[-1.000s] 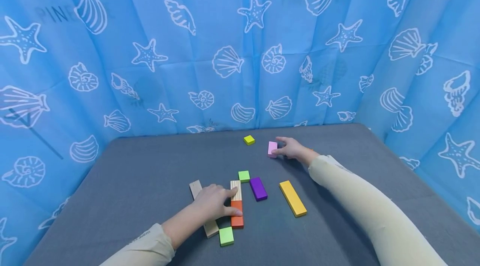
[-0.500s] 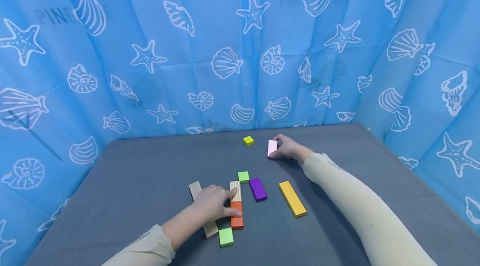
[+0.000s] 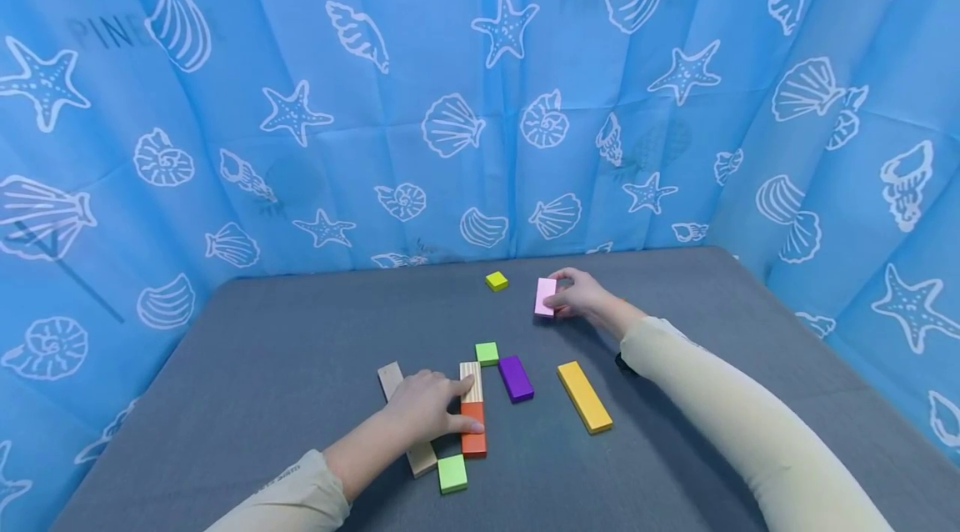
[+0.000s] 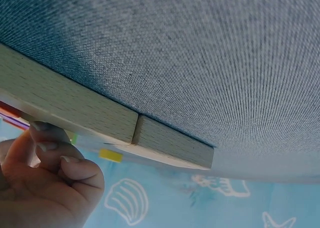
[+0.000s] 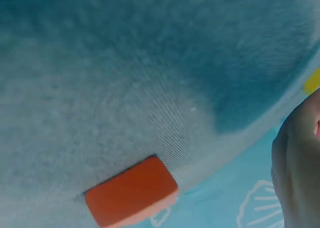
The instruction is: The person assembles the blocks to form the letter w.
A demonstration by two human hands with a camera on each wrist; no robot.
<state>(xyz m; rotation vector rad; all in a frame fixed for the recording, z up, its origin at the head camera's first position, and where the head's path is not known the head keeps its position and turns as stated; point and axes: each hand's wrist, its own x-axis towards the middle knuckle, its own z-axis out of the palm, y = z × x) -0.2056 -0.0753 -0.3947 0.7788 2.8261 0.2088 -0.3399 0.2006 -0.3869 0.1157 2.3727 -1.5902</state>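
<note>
My left hand [image 3: 426, 403] rests its index finger on a striped wooden block [image 3: 470, 386] and its thumb on the orange block [image 3: 473, 442] adjoining it. Plain wooden blocks [image 3: 391, 378], partly hidden by this hand, lie at its left; the left wrist view has two [image 4: 70, 95] end to end, with the outer fingers [image 4: 80, 170] curled beside them. At the far side, my right hand [image 3: 581, 297] pinches a pink block [image 3: 545, 297] between thumb and fingers. In the right wrist view only the edge of that hand [image 5: 302, 163] appears, its hold out of sight.
Green square blocks [image 3: 487, 353] [image 3: 452, 474] touch or nearly touch the row's ends. Purple [image 3: 516, 378] and long yellow [image 3: 585, 397] blocks lie to the right, a yellow-green one [image 3: 497, 281] far back. Another orange block [image 5: 132, 190] lies near the right wrist. A blue curtain [image 3: 480, 98] borders the table.
My right fingers have closed on the pink block, which now sits tilted a little and slightly farther back. The left hand and the blocks under it have stayed still.
</note>
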